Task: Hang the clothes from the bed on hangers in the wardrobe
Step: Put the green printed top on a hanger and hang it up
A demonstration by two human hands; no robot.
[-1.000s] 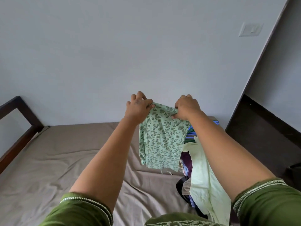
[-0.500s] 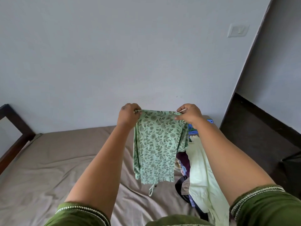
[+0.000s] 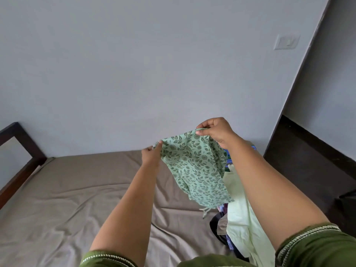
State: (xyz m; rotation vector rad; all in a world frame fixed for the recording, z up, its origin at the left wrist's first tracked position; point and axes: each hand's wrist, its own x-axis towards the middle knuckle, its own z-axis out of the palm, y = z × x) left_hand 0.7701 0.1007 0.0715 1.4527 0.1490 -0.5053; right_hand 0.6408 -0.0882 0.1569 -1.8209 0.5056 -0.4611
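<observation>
Both hands are up mid-frame holding a green leaf-print garment [image 3: 194, 166] over the bed [image 3: 67, 199]: right hand [image 3: 215, 132] pinches its top edge, left hand [image 3: 152, 154] pinches the lower left corner. More clothes [image 3: 242, 224] sit piled at lower right.

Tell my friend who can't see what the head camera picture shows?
Two hands hold up a green leaf-print garment over a bed: the left hand and right hand pinch its top edge. More clothes lie below.
</observation>
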